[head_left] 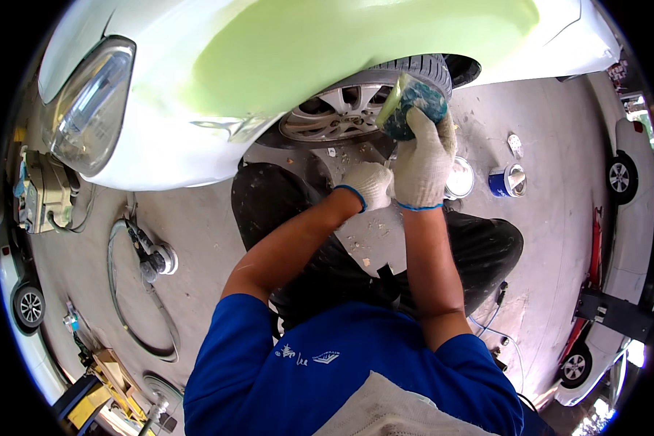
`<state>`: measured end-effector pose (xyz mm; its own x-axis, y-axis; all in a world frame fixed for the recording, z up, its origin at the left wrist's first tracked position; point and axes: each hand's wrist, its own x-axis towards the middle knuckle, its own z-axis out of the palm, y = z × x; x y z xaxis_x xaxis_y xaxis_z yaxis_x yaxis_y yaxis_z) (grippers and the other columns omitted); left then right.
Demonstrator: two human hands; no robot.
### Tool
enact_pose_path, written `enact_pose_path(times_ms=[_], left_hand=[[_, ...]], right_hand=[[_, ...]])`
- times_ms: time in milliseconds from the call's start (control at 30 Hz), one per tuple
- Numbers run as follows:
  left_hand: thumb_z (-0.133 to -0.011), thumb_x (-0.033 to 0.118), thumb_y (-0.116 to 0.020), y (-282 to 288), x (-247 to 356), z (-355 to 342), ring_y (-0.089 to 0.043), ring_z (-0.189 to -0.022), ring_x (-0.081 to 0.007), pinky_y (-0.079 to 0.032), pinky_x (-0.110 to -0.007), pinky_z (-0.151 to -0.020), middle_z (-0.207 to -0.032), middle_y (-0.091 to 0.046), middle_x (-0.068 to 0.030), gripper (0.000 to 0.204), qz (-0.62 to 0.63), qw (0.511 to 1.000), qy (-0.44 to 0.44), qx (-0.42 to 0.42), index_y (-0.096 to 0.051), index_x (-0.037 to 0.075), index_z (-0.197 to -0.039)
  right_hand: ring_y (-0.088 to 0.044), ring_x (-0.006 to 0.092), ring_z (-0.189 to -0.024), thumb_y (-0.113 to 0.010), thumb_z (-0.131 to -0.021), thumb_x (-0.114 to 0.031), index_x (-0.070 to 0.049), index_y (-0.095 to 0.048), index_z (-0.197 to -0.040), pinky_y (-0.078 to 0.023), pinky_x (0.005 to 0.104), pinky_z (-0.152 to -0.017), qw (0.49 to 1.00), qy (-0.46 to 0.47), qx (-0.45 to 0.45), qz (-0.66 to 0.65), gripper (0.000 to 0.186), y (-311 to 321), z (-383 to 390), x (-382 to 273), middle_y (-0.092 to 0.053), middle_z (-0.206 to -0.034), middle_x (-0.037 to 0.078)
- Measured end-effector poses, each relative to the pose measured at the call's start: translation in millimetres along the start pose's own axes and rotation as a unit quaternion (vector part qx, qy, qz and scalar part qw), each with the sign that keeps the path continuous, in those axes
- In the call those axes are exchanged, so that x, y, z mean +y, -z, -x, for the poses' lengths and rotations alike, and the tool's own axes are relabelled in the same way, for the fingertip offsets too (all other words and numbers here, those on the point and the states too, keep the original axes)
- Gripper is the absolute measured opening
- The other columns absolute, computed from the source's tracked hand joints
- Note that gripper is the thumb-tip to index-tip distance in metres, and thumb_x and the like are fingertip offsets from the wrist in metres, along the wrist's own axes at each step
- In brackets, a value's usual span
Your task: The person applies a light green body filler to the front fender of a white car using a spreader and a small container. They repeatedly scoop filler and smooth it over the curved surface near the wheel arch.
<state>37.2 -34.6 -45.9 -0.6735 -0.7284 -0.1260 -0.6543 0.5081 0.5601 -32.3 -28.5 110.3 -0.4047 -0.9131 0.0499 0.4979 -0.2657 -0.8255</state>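
My right hand (424,163), in a white knit glove with a blue cuff, is closed on a flat yellow-green piece smeared with dark teal (414,107). The thumb presses on its face, and it is held up in front of the wheel (339,116). Just left of that hand, my gloved left hand (368,184) is curled into a fist; what it grips, if anything, is hidden. Beyond both hands is a white car's fender (298,54) with a broad light-green patch above the wheel arch.
An open tin (459,179) of pale material and a blue-and-white can (506,181) stand right of my hands. On the floor at left lies a sander (156,259) with a hose (112,283). The car's headlight (94,105) is at far left. Other cars stand at both sides.
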Motion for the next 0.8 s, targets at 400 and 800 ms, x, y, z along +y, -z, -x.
enact_pose_path(times_ms=[400,800], left_hand=[[-0.079,0.025,-0.069,-26.4,-12.1,-7.5,-0.074,-0.089,-0.04,-0.059,-0.051,-0.078,-0.092,-0.075,-0.0195,0.026,-0.004,0.986,-0.053,0.155,-0.078,0.009,-0.097],[-0.079,0.023,-0.07,-32.1,-16.7,-8.6,-0.074,-0.089,-0.039,-0.059,-0.05,-0.077,-0.094,-0.076,-0.0183,0.027,-0.004,0.974,-0.066,0.218,-0.078,0.011,-0.101]], right_hand=[[-0.063,0.0253,-0.103,-0.065,-0.092,0.003,-0.002,-0.069,-0.12,-0.05,0.0346,-0.093,0.782,0.474,-0.12,0.387,0.028,-35.8,-17.2,40.2,-0.064,-0.111,0.013],[-0.06,0.0195,-0.102,-0.073,-0.069,-0.016,-0.017,-0.076,-0.109,-0.053,0.0392,-0.087,0.557,0.587,-0.438,0.39,0.04,-26.6,-23.5,48.6,-0.06,-0.111,0.0]])
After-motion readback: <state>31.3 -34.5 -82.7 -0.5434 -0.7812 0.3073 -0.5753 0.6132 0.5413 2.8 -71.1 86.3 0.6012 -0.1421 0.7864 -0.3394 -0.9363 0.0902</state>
